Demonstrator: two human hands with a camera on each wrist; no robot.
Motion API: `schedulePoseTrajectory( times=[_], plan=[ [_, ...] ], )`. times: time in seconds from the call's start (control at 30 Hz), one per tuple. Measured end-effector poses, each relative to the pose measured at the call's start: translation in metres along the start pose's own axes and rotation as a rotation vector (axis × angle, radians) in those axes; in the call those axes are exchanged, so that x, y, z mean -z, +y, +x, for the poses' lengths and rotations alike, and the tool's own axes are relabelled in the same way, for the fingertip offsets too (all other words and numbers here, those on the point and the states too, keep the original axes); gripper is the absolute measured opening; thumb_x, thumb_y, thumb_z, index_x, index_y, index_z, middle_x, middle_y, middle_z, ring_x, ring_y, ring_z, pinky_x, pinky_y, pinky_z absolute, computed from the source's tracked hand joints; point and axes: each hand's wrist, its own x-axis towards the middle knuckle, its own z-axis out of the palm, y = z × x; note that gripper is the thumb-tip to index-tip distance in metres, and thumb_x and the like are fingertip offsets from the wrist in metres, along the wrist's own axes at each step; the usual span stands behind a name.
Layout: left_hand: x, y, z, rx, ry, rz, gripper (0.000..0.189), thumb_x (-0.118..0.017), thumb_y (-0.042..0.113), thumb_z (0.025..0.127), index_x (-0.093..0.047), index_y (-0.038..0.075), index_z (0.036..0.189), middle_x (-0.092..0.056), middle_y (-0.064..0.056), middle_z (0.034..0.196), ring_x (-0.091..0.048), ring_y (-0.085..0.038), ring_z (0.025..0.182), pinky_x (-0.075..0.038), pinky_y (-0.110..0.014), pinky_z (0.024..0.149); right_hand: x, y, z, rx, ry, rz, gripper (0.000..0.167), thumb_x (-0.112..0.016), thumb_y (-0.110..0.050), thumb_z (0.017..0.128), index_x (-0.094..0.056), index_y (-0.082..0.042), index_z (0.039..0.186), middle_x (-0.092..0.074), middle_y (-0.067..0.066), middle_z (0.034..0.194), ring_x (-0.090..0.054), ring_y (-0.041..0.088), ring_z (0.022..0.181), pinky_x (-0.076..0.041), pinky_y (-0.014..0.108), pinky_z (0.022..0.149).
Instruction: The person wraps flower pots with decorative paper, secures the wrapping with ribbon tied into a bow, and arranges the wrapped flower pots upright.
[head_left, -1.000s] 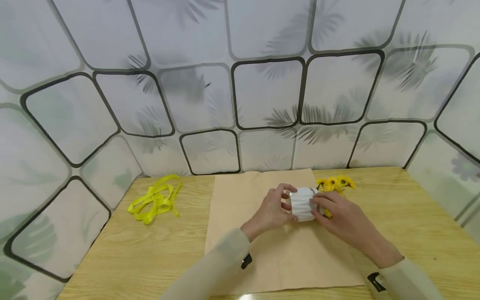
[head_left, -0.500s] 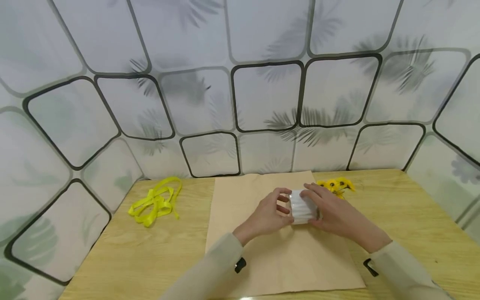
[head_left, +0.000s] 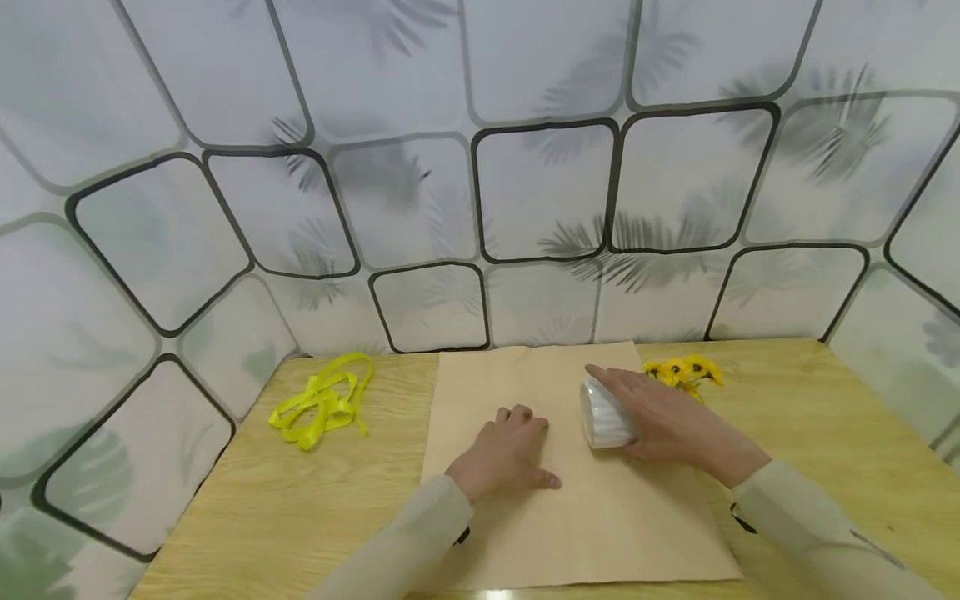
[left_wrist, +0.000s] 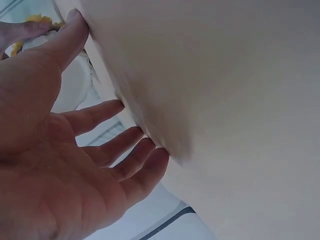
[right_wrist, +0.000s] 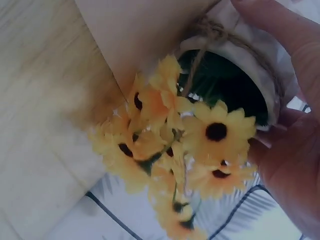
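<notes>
A white flowerpot [head_left: 606,417] with ridged sides lies tipped over the brown paper sheet [head_left: 600,533], its base toward the left. My right hand [head_left: 671,417] grips it round the side. Yellow artificial sunflowers [right_wrist: 216,132] spill from its mouth, and twine [right_wrist: 217,31] is tied about the rim in the right wrist view. On the paper, left of the pot, my left hand [head_left: 501,457] rests with fingers spread and fingertips touching the sheet. It holds nothing. The left wrist view catches part of the pot [left_wrist: 75,85] behind my thumb.
A loose heap of yellow ribbon [head_left: 322,404] lies on the wooden table [head_left: 300,508] at the left. Patterned fabric walls [head_left: 540,192] stand behind the table and at both sides.
My left hand has let go of the pot's base and moved left and down onto the paper. My right hand has shifted from the pot's mouth to round its side.
</notes>
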Motion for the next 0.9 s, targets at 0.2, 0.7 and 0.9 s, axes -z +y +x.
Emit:
schedulePoseTrajectory(
  times=[0.2, 0.7, 0.9],
  plan=[
    [0.004, -0.002, 0.0, 0.006, -0.012, -0.008, 0.081, -0.079, 0.057, 0.084, -0.052, 0.015, 0.148, -0.046, -0.009, 0.153, -0.044, -0.031, 0.137, -0.045, -0.048, 0.111, -0.006, 0.0, 0.003, 0.006, 0.018, -0.059, 0.095, -0.091, -0.017, 0.062, -0.048, -0.007, 0.146, -0.06, 0.021, 0.128, -0.063, 0.04, 0.111, -0.057, 0.054, 0.091],
    [0.0, -0.011, 0.002, 0.0, -0.007, -0.081, 0.078, -0.075, 0.057, 0.088, -0.052, 0.016, 0.149, -0.045, -0.007, 0.155, -0.045, -0.029, 0.138, -0.047, -0.048, 0.11, -0.001, 0.005, 0.002, -0.019, 0.011, 0.02, 0.092, -0.093, -0.022, 0.072, -0.047, -0.006, 0.15, -0.056, 0.026, 0.139, -0.06, 0.045, 0.119, -0.055, 0.058, 0.093],
    [0.014, -0.034, -0.009, 0.085, 0.18, -0.267, 0.055, -0.072, 0.036, 0.096, -0.058, 0.005, 0.14, -0.058, -0.018, 0.137, -0.058, -0.033, 0.121, -0.055, -0.05, 0.095, 0.001, 0.005, 0.0, 0.007, 0.06, 0.036, 0.084, -0.092, -0.03, 0.075, -0.049, -0.002, 0.142, -0.057, 0.022, 0.139, -0.062, 0.04, 0.117, -0.055, 0.055, 0.096]
  ],
)
